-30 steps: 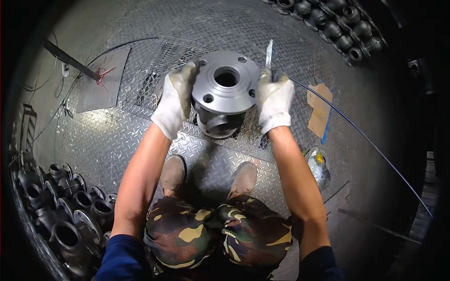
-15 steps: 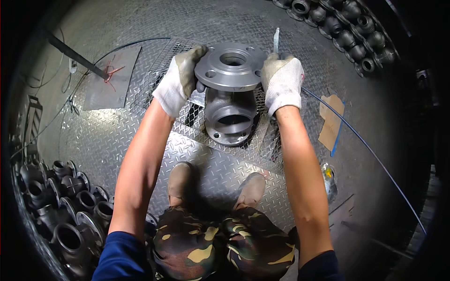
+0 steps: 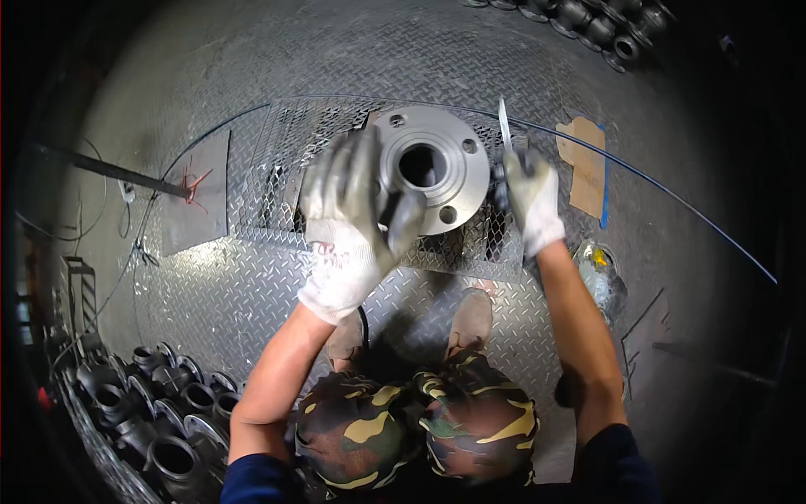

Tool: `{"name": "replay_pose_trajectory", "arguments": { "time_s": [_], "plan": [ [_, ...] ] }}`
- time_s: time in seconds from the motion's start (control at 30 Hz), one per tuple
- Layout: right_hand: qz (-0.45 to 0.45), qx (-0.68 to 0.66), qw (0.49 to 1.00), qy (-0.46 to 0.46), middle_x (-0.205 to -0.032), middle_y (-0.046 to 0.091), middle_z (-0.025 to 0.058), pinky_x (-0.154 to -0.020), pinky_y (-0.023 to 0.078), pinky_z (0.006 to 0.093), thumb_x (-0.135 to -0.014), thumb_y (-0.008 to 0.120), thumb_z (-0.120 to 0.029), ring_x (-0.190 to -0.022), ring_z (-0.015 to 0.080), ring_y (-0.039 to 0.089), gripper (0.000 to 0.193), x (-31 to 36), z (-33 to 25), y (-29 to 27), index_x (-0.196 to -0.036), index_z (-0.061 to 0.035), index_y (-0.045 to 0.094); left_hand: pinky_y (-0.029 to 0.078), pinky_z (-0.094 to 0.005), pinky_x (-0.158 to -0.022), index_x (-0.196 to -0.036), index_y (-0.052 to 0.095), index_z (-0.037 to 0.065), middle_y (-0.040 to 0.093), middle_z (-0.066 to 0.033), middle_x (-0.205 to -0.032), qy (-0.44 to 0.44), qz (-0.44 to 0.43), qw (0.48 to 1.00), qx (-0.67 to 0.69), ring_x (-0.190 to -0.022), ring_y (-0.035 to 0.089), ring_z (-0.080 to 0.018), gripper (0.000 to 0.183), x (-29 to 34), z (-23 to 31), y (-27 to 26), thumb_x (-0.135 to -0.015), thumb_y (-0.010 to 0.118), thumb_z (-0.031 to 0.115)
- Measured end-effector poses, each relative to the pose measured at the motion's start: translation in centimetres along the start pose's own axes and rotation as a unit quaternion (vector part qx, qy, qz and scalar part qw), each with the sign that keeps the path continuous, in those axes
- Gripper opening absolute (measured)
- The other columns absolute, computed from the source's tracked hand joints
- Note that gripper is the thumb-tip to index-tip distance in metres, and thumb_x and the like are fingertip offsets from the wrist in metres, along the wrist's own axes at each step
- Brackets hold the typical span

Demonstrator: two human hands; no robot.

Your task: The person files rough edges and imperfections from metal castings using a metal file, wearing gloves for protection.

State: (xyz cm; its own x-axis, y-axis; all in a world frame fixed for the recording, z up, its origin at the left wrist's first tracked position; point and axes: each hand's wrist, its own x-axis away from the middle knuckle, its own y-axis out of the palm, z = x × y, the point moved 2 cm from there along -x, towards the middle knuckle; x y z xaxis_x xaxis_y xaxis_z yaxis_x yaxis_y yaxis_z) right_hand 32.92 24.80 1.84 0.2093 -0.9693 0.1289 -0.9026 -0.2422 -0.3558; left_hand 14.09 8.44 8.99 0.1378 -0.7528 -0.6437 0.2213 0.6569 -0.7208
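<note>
The grey metal valve body stands in front of me, its round flange facing up with a large central bore and several bolt holes. My left hand, in a white glove with a grey palm, lies across the flange's left edge, fingers stretched and thumb apart. It is somewhat blurred, and whether it presses on the metal I cannot tell. To the right of the flange, my right hand, gloved alike, is closed round a hand tool with a narrow pale blade pointing away from me. The lower valve body is hidden below the flange.
Metal mesh lies on the tread-plate floor under the valve. More castings are stacked at lower left and far right. A dark hose crosses the floor; brown cardboard and a clear bag lie right.
The valve body has tipped upright, so its flange top faces me more. My left hand has shifted from gripping the rim to lying over it. My right hand has moved off the flange, tool still held.
</note>
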Motion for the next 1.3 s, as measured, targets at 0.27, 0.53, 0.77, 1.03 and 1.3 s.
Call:
{"name": "replay_pose_trajectory", "arguments": {
  "time_s": [0.27, 0.53, 0.77, 1.03, 1.3],
  "plan": [
    [-0.047, -0.158, 0.961, 0.221, -0.077, 0.069, 0.015, -0.041, 0.043, 0.0253, -0.1, 0.05, -0.018, -0.047, 0.0159, 0.061, 0.026, 10.6, 12.7, -1.2, -0.11, 0.0058, 0.056, 0.046, -0.0475, -0.096, -0.144, 0.042, 0.01, 0.058, -0.021, -0.114, 0.175, -0.233, 0.944, -0.154, -0.108, 0.059, -0.0309, 0.066, -2.5, -1.3, 2.6, -0.091, 0.058, 0.044],
    [-0.063, -0.156, 0.96, 0.226, -0.08, 0.068, 0.0145, -0.042, 0.046, 0.0266, -0.1, 0.049, -0.017, -0.052, 0.0168, 0.062, 0.026, 7.0, 12.4, 3.2, -0.113, 0.0043, 0.056, 0.056, -0.0385, -0.086, -0.144, 0.041, 0.007, 0.068, -0.022, -0.113, -0.056, -0.213, 0.967, -0.126, -0.096, 0.071, -0.0312, 0.066, -8.4, -3.1, 5.2, -0.092, 0.056, 0.044],
    [-0.001, -0.218, 0.963, 0.16, -0.082, 0.066, 0.0111, -0.049, 0.048, 0.0276, -0.1, 0.049, -0.017, -0.059, 0.015, 0.061, 0.024, -0.1, 13.0, 8.0, -0.108, 0.003, 0.06, 0.053, -0.0399, -0.089, -0.142, 0.041, -0.001, 0.065, -0.0248, -0.116, -0.124, -0.054, 0.991, 0.007, -0.102, 0.067, -0.0314, 0.064, -1.9, -4.8, 2.1, -0.09, 0.062, 0.029],
    [0.031, -0.022, 0.996, 0.078, -0.072, 0.062, 0.0093, -0.063, 0.044, 0.034, -0.093, 0.06, -0.024, -0.067, 0.0159, 0.052, 0.032, 0.4, 9.6, 9.6, -0.096, 0.0072, 0.065, 0.043, -0.0369, -0.101, -0.148, 0.03, -0.001, 0.042, -0.0196, -0.146, -0.185, -0.003, 0.979, 0.079, -0.123, 0.052, -0.0274, 0.068, 5.9, -3.4, -0.8, -0.094, 0.06, 0.027],
    [0.038, 0.011, 0.998, 0.059, -0.08, 0.067, 0.027, -0.068, 0.049, 0.0449, -0.091, 0.059, -0.024, -0.071, 0.0389, 0.064, 0.028, -0.6, 8.6, 11.0, -0.094, 0.0026, 0.068, 0.04, -0.0394, -0.104, -0.146, 0.032, -0.004, 0.042, -0.0215, -0.145, -0.2, 0.027, 0.979, 0.03, -0.129, 0.048, -0.0311, 0.07, 7.3, -5.0, -1.3, -0.093, 0.062, 0.031]
  ]
}}
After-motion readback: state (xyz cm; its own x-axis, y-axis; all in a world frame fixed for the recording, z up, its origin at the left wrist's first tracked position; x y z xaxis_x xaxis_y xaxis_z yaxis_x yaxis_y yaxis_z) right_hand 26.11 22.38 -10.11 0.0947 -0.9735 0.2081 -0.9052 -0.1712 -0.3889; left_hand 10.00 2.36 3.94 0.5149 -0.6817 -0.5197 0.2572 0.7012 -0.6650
